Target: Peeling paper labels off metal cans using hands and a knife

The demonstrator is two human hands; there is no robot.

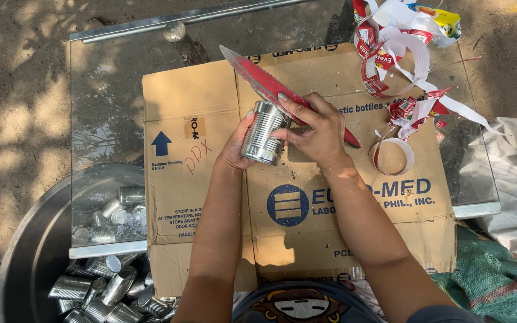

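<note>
Left hand (234,149) cups a bare ribbed tin can (263,133) from its left side, fingers mostly hidden behind the can; right hand (315,131) is closed on the handle of a red-bladed knife (264,81), fingertips also touching the can's right side, the handle largely covered by the palm. Blade runs up and away from the right hand over flattened cardboard (198,179); torn red-and-white labels (402,66) lie beyond the right hand; a metal basin (31,239) of stripped cans, probably partly under the glass sheet (109,101), sits below-left of the left hand, cut off by the frame.

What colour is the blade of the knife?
Red, with a bare metal edge, on the knife; the head view shows it.
</note>
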